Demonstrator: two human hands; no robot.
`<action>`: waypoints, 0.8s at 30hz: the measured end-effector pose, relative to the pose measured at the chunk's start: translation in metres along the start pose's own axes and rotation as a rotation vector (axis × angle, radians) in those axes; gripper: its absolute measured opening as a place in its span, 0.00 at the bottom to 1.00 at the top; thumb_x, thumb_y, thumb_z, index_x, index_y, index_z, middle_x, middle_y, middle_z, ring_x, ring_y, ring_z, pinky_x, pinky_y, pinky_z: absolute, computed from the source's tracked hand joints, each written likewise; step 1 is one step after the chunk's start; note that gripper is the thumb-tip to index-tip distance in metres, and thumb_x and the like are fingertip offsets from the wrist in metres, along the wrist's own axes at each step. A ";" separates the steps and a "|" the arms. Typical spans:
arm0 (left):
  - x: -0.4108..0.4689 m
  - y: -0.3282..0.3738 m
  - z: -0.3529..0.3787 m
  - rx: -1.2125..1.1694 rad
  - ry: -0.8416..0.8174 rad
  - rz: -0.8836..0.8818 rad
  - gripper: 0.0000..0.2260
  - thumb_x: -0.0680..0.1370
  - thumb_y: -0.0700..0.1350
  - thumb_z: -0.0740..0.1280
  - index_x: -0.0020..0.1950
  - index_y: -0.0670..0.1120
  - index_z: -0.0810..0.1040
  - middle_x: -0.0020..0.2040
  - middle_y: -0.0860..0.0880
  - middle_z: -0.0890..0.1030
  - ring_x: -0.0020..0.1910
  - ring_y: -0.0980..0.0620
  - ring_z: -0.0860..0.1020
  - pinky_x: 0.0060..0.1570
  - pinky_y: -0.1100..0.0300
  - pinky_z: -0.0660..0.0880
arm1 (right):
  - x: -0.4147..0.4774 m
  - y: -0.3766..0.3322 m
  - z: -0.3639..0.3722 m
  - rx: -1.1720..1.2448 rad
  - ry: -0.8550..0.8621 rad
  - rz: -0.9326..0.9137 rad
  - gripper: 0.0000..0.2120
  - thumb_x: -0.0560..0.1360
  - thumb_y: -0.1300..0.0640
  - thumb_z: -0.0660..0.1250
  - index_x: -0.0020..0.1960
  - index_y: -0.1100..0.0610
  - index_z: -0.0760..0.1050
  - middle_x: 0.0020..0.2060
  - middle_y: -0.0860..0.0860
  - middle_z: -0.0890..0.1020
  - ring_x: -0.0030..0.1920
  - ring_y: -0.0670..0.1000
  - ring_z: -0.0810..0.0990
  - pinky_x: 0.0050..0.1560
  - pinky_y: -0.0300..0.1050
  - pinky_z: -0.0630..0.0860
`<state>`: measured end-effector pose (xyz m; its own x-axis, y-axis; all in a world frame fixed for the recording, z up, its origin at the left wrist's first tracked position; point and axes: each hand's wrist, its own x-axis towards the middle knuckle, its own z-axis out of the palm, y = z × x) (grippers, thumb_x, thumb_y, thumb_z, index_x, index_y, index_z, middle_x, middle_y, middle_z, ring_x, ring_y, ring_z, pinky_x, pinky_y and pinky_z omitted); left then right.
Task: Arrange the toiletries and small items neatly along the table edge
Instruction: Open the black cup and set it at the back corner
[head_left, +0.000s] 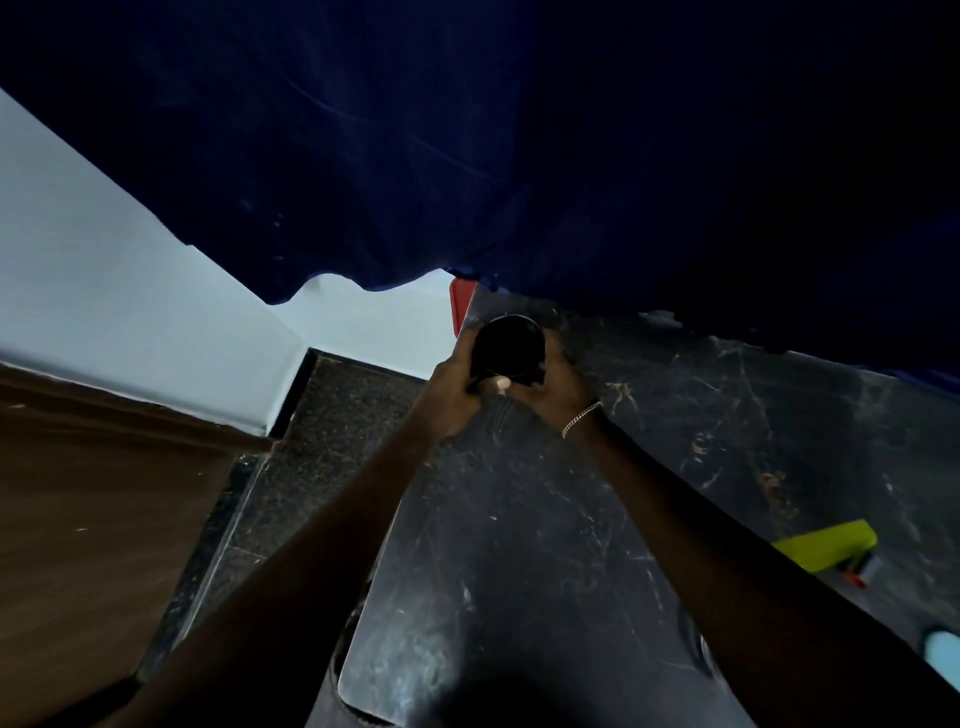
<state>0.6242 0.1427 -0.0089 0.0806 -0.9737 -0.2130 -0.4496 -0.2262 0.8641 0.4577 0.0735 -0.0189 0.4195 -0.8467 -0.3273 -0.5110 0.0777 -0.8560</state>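
A round black container (508, 347) stands at the far end of the dark marble table (519, 545), close to its left edge. Both hands wrap around it: my left hand (451, 389) grips its left side, my right hand (560, 384), with a thin chain bracelet at the wrist, grips its right side. A yellow-green tube (828, 545) with an orange-and-white cap lies on the table at the right. A pale blue item (943, 657) shows partly at the right edge of the view.
A dark blue curtain (519, 156) hangs over the far end of the table and covers the upper view. A red object (461, 304) pokes out beneath it beside the container. Left of the table are a speckled dark floor (322, 441), a white wall and a brown wooden surface (104, 493).
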 end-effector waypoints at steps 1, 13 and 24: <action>0.000 0.000 0.000 -0.003 0.002 -0.001 0.36 0.79 0.50 0.73 0.81 0.51 0.56 0.74 0.46 0.74 0.71 0.47 0.75 0.69 0.56 0.73 | 0.001 0.002 0.000 -0.004 -0.006 0.004 0.44 0.60 0.42 0.77 0.71 0.43 0.60 0.63 0.47 0.76 0.63 0.51 0.77 0.61 0.57 0.78; -0.012 -0.013 0.006 -0.110 0.085 -0.074 0.41 0.74 0.56 0.75 0.81 0.51 0.58 0.76 0.51 0.72 0.75 0.52 0.71 0.74 0.44 0.70 | 0.002 -0.007 -0.002 -0.070 -0.030 0.078 0.54 0.57 0.44 0.81 0.76 0.51 0.58 0.68 0.53 0.75 0.68 0.53 0.74 0.68 0.54 0.72; -0.097 -0.016 0.033 0.201 0.037 -0.076 0.40 0.76 0.70 0.63 0.83 0.55 0.56 0.84 0.52 0.57 0.82 0.54 0.56 0.79 0.48 0.61 | -0.096 0.004 -0.026 -0.333 -0.021 -0.038 0.51 0.69 0.41 0.74 0.80 0.53 0.47 0.79 0.53 0.56 0.78 0.52 0.56 0.74 0.40 0.55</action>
<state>0.5941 0.2413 -0.0177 0.1519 -0.9551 -0.2544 -0.6093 -0.2932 0.7368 0.3955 0.1411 0.0192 0.4566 -0.8342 -0.3092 -0.7105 -0.1327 -0.6911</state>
